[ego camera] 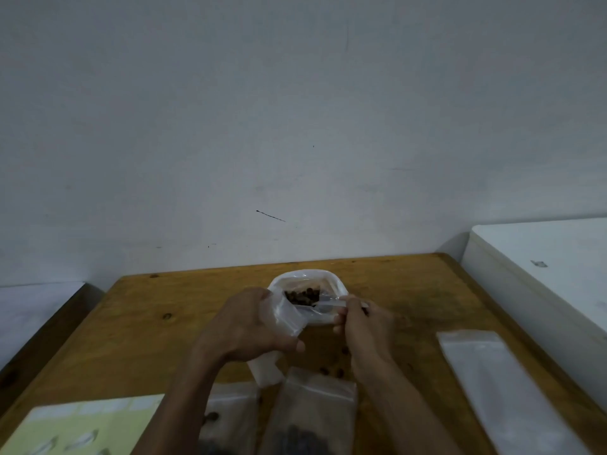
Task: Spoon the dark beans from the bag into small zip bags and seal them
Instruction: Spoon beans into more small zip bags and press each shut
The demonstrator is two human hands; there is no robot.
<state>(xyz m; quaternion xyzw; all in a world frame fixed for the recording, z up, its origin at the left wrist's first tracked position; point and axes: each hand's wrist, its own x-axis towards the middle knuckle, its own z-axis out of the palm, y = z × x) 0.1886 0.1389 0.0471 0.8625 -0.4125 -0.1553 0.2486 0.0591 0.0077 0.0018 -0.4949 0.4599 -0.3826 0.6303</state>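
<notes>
Your left hand (pixel 249 326) grips a limp small zip bag (pixel 289 318) beside the bean bag (pixel 307 290) on the desk (pixel 138 323); your right hand (pixel 358 323) pinches a light plastic spoon (pixel 323 305). The film looks slippery: hold it near the mouth.

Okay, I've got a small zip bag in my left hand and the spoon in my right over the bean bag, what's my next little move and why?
Probably tip the clear plastic spoon into the mouth of the small clear zip bag. Your left hand holds that bag beside the white bag of dark beans, and your right hand pinches the spoon there. I cannot tell whether the spoon is loaded; if not, scoop first.
</notes>
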